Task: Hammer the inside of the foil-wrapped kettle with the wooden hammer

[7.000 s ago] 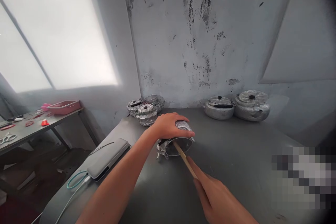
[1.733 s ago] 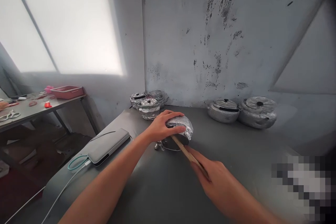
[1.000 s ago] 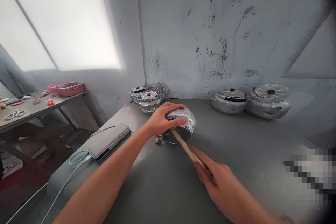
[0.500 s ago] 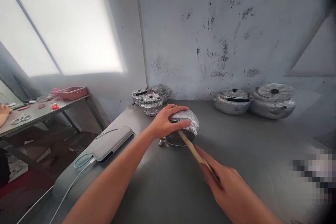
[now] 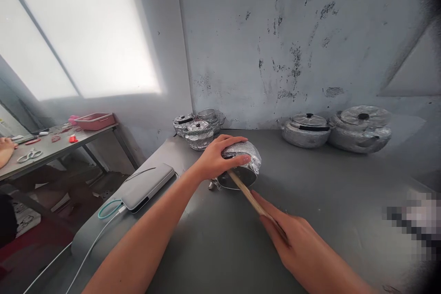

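A small shiny metal pot [image 5: 245, 164] lies on its side on the grey table [image 5: 330, 183], its mouth facing me. My left hand [image 5: 217, 156] is closed over the top of the pot and holds it down. My right hand [image 5: 296, 243] is closed on a long wooden stick [image 5: 248, 196]. The stick's far end reaches into the mouth of the pot.
Three small wrapped pots [image 5: 198, 127] stand at the table's back left; two larger lidded pots [image 5: 306, 129] [image 5: 360, 127] stand at the back right by the stained wall. A grey power bank [image 5: 147, 185] with cables lies at the left edge. Another person's hand [image 5: 5, 152] rests on a side table [image 5: 41, 147] with scissors and a pink tray.
The stick's tip has shifted slightly inside the pot's mouth. My left hand has kept its hold on the pot. The camera view has drifted a little.
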Demonstrator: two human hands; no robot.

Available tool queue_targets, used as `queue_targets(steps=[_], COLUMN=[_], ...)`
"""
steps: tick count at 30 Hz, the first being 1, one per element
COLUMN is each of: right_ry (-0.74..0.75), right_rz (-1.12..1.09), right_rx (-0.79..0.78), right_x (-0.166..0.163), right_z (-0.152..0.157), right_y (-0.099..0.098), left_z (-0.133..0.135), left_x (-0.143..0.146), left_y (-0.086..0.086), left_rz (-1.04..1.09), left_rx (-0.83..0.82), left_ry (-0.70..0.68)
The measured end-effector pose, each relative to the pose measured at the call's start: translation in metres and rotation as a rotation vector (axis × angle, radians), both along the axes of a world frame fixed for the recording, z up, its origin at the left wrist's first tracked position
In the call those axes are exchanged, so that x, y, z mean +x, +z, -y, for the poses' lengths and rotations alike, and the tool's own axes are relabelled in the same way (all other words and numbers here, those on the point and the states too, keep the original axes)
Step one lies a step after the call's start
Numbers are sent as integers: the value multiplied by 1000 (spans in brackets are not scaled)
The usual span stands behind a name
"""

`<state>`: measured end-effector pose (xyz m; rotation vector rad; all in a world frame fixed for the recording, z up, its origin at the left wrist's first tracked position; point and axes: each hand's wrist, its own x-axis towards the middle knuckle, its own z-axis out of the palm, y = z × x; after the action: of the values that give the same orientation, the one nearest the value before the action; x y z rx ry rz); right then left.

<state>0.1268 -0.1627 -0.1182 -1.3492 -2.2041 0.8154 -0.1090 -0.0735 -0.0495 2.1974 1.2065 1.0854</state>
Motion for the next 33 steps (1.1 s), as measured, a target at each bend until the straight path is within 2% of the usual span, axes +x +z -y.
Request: queue_targets(steps=[7,12,16,20,25,33], right_ry=[-22,24,-40,59,-6,15], right_rz=[9,-16,-31,-72,-117,-106], right_rx=[-15,21,34,-21,-6,-35], right_x=[1,1,2,-1,-2,-1], right_z=[0,-1,0,2,2,0], right_y=[8,3,0,4,9,-1], left_z=[1,1,2,2,1,2], left_x=[0,0,0,1,1,2], left_y=[0,1,1,0,0,1], left_rz=[-5,-8,-11,-12,-16,-20], left_rx=[-2,-21,-15,-1,0,-4], left_ry=[2,8,10,8,6,13])
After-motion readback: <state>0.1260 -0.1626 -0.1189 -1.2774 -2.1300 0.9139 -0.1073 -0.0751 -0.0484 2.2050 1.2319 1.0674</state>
